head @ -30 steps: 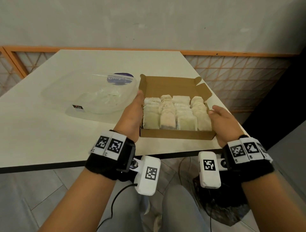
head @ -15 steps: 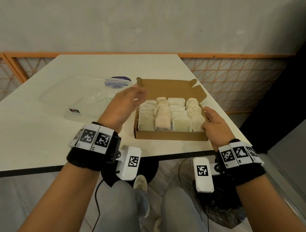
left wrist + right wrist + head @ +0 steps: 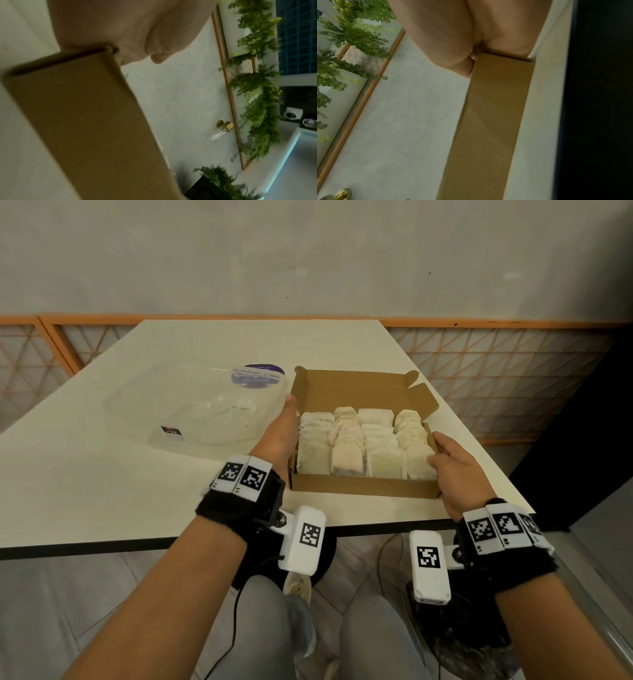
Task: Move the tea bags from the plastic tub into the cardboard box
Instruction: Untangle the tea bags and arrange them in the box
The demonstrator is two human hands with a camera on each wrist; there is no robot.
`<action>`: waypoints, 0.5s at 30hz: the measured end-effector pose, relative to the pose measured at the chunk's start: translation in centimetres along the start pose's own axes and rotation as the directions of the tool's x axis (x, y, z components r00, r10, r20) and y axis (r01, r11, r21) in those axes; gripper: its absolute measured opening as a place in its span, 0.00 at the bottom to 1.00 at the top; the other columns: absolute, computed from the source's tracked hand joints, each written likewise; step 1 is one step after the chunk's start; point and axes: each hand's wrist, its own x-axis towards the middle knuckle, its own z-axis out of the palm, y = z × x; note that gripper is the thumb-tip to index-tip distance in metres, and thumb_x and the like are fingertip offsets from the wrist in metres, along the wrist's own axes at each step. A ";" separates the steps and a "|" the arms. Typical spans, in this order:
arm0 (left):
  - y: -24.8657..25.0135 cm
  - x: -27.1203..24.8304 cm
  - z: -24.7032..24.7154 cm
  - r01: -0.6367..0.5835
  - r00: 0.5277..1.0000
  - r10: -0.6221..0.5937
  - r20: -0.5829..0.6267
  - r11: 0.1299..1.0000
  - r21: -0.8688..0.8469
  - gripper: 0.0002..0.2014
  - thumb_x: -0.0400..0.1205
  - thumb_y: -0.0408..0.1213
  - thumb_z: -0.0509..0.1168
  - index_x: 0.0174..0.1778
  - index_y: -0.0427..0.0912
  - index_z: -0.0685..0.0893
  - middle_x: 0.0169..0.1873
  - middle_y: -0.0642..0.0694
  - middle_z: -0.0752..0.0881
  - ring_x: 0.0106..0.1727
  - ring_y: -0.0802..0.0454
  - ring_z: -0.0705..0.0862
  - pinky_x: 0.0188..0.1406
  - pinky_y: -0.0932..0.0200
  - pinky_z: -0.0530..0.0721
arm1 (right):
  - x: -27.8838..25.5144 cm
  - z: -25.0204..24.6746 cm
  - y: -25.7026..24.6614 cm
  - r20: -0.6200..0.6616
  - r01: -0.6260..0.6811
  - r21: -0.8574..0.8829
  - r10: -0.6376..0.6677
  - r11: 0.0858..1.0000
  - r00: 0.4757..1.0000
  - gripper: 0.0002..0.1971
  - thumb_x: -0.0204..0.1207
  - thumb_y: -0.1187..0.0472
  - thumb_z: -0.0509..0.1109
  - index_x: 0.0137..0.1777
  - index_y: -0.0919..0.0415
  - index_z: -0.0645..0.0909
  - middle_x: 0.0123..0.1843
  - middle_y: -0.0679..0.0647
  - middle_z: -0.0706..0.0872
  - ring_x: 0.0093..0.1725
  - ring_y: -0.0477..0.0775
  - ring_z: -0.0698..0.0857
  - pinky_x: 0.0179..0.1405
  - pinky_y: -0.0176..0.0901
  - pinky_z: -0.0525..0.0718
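Note:
The brown cardboard box (image 3: 363, 491) stands open near the table's front edge, its lid flap (image 3: 356, 390) raised at the back. Pale tea bags (image 3: 363, 440) fill it in several tight rows. My left hand (image 3: 279, 436) lies flat along the box's left wall with its fingers straight; in the left wrist view the box's corner (image 3: 102, 54) meets the palm. My right hand (image 3: 455, 463) holds the right wall, with the thumb over the front right tea bag and the fingers outside. The clear plastic tub (image 3: 178, 405) sits to the left of the box; I cannot make out what is in it.
A round purple-labelled lid (image 3: 258, 374) lies behind the tub. The white table (image 3: 85, 481) ends just in front of the box and a little to its right. An orange lattice rail (image 3: 513, 378) runs behind. My knees are under the front edge.
Half a second ago my left hand was lifted off the box and hovering over its left edge; it is back against the left wall. My right hand has stayed at the right wall.

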 end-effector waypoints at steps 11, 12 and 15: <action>1.4 -1.9 2.0 -0.304 0.953 0.228 0.201 0.732 0.609 0.32 0.85 0.61 0.35 0.75 0.49 0.72 0.74 0.44 0.72 0.76 0.47 0.69 0.75 0.52 0.61 | 0.2 -0.1 0.3 0.008 0.017 -0.030 -0.017 0.999 1.000 0.25 0.80 0.71 0.54 0.78 0.61 0.65 0.75 0.52 0.72 0.72 0.51 0.71 0.74 0.44 0.68; 1.6 -2.1 2.1 -0.314 0.949 0.204 0.241 0.692 0.650 0.32 0.85 0.61 0.34 0.69 0.50 0.76 0.69 0.43 0.76 0.72 0.48 0.72 0.72 0.54 0.63 | 0.2 0.0 0.2 0.018 0.026 -0.051 -0.025 0.998 1.000 0.25 0.80 0.72 0.54 0.78 0.61 0.65 0.72 0.51 0.73 0.71 0.50 0.71 0.71 0.40 0.68; 1.8 -1.6 2.3 -0.376 0.910 0.165 0.381 0.717 0.587 0.35 0.85 0.61 0.35 0.68 0.47 0.80 0.71 0.49 0.78 0.73 0.53 0.74 0.78 0.53 0.59 | 0.1 0.3 -0.1 0.033 0.056 -0.099 -0.052 0.994 0.998 0.25 0.80 0.72 0.54 0.77 0.60 0.66 0.66 0.48 0.73 0.67 0.47 0.70 0.67 0.37 0.66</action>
